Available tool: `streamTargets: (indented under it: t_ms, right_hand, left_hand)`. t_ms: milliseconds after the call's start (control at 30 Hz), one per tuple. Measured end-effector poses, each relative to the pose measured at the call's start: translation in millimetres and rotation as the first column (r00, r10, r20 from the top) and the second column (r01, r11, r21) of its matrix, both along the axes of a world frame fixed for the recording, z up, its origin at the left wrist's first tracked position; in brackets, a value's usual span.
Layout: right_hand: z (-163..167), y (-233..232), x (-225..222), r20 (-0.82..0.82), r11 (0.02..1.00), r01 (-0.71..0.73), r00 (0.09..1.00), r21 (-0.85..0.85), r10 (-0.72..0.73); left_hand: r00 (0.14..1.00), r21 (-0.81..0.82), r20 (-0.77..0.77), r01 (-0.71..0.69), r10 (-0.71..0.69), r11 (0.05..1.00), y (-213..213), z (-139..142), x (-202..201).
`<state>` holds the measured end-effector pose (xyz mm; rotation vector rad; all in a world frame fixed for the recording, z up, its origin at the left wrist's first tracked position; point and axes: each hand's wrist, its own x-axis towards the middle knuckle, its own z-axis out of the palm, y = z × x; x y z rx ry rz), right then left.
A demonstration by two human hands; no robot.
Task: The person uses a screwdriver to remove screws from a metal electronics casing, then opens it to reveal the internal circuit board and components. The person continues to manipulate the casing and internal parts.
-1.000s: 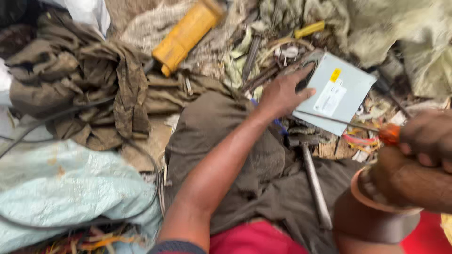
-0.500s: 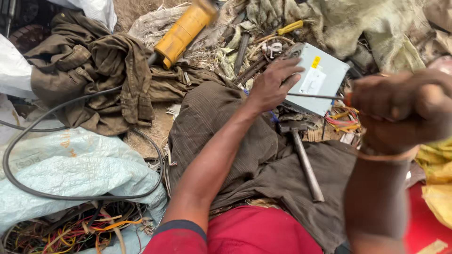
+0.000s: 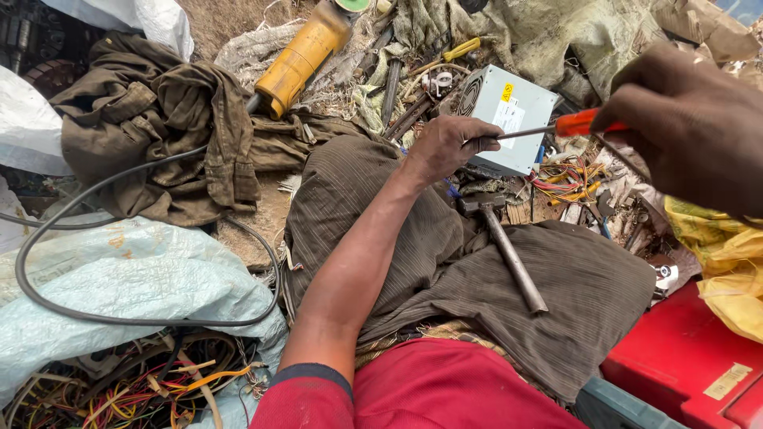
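A grey metal power supply box [image 3: 509,111] with a fan grille and bundled coloured wires lies on the ground ahead of my knees. My left hand [image 3: 445,147] rests against its near edge, fingers curled round the metal tip of a screwdriver. My right hand [image 3: 691,127] grips the screwdriver [image 3: 556,127] by its orange handle, the shaft pointing left toward the box. A hammer [image 3: 505,250] lies across my lap on the brown cloth.
A yellow angle grinder [image 3: 298,56] lies at the top centre. Brown clothes [image 3: 159,127] are heaped at left, a black cable [image 3: 48,238] loops over pale sacks, and tangled wires [image 3: 143,381] fill the bottom left. A red box [image 3: 683,357] sits at right.
My right hand has come up and into clear view holding the screwdriver, its tip now at my left hand by the box. The view has shifted slightly.
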<state>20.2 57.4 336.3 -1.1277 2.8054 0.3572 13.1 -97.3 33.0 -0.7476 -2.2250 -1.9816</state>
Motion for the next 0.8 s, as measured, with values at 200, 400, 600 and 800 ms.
streamTargets:
  t_ms: [200,400,600,800]
  right_hand:
    - [6.2,-20.3,-20.3,0.059,0.622,0.383,0.820,0.683,-0.569]
    - [-3.8,-40.6,-45.5,0.287,0.662,0.422,0.664,0.619,-0.691]
    - [-21.4,-34.5,-35.6,0.298,0.534,-0.025,0.851,0.845,-0.432]
    - [-23.3,-23.6,-34.0,0.430,0.332,-0.631,0.746,0.701,0.508]
  left_hand:
    - [0.999,-0.001,-0.026,0.030,-0.030,1.000,3.4,5.9,-2.3]
    - [0.997,-0.020,-0.067,0.046,-0.047,0.999,7.0,-8.2,-3.4]
    - [0.994,-0.053,0.026,0.104,-0.102,0.993,5.2,-17.5,-5.7]
    - [0.998,-0.051,-0.027,0.060,-0.062,0.997,-5.1,-13.6,-0.2]
